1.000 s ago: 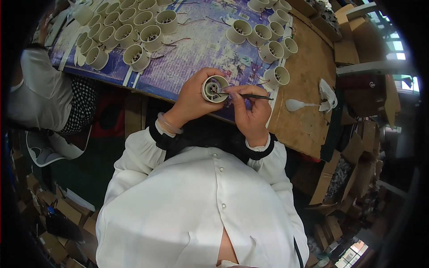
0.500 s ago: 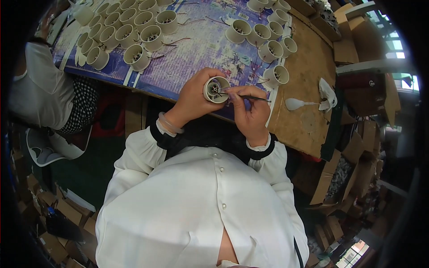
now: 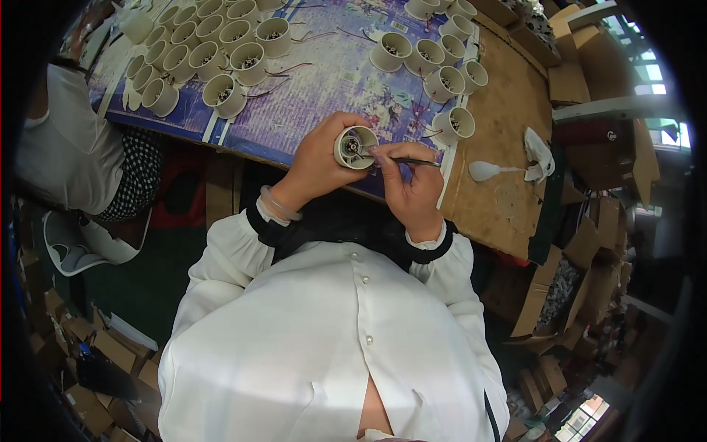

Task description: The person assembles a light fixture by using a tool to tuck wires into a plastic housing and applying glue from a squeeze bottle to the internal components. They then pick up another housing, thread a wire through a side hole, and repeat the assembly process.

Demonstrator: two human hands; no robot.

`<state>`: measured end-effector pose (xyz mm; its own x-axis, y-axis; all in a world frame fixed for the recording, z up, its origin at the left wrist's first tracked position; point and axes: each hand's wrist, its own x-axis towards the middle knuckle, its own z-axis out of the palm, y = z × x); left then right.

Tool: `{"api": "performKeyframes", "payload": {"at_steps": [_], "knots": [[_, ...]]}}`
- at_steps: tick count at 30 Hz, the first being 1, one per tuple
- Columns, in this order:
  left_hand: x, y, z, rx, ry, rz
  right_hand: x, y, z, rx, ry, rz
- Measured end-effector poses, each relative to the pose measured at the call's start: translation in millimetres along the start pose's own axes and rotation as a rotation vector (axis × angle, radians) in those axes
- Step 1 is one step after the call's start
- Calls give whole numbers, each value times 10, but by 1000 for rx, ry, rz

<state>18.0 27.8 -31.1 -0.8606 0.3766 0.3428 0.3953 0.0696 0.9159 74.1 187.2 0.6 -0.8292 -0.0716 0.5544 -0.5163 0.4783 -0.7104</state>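
My left hand [image 3: 321, 156] is wrapped round a small white cup-shaped housing [image 3: 341, 157], tilted so its mouth faces up toward me. Inside it sits a round dark-and-silver part [image 3: 353, 146]. Between the thumb and fingers of my right hand [image 3: 412, 193] is a thin dark pen-like tool [image 3: 418, 161], held nearly level. Its front end reaches into the housing's mouth, where my fingertips touch or nearly touch the rim. Whether the tool is tweezers or a driver is too small to tell. Both hands are just over the table's near edge.
Many similar white cups [image 3: 222, 96] with wires stand at the table's far left; another group [image 3: 445, 85] stands right of the middle. On the brown board lie a white squeeze bulb with a thin spout [image 3: 484, 172] and a crumpled white cloth [image 3: 540, 156]. A person [image 3: 81, 140] sits at the left.
The tool's rear end has shifted slightly left and up. Both hands and the cup-shaped housing stay almost where they were.
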Motion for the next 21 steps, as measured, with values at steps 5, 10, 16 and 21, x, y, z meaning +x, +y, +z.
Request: {"api": "performKeyframes", "payload": {"at_steps": [5, 10, 16, 21], "knots": [[11, -2, 8, 7, -16, -13, -8, 12, -36, -1, -11, 9], [7, 3, 17, 91, -9, 19, -4, -98, -208, 249, 207, 87], [66, 51, 48, 96, 72, -39, -119, -142, -614, 119, 334, 228], [167, -44, -116, 466, 141, 4, -225, 8, -803, 0, 417, 388]]}}
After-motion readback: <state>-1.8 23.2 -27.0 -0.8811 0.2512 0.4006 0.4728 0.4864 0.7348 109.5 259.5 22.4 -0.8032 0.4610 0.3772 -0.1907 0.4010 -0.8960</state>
